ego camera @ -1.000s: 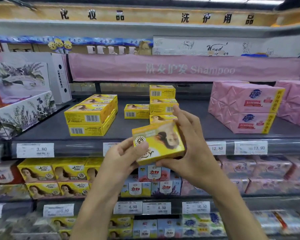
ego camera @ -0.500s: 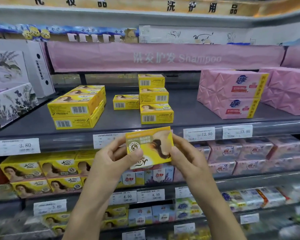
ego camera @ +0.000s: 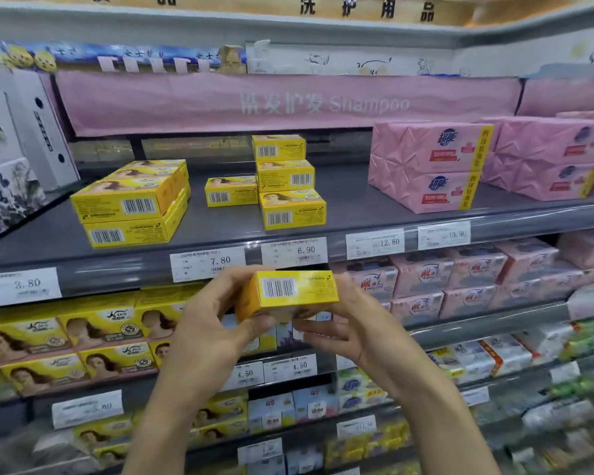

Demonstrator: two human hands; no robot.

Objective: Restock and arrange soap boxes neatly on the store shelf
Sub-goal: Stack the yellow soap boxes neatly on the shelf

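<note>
A yellow soap box (ego camera: 288, 292) is held between both hands in front of the grey shelf's price rail, its barcode side facing me. My left hand (ego camera: 216, 317) grips its left end with thumb below and fingers above. My right hand (ego camera: 343, 320) holds its right end and underside. On the grey shelf (ego camera: 350, 207) above stand yellow soap boxes: a stack of three (ego camera: 288, 181), a single box (ego camera: 231, 192) to its left, and a wider pile (ego camera: 134, 200) further left.
Pink wrapped soap packs (ego camera: 429, 166) fill the shelf's right side. White floral boxes (ego camera: 11, 186) stand at the far left. Price tags (ego camera: 294, 250) line the rail. Lower shelves hold yellow, pink and mixed soap boxes (ego camera: 66, 341).
The box has been turned in my hands from its picture face to its barcode side. My view has shifted, so the shelves sit higher and more to the left in frame.
</note>
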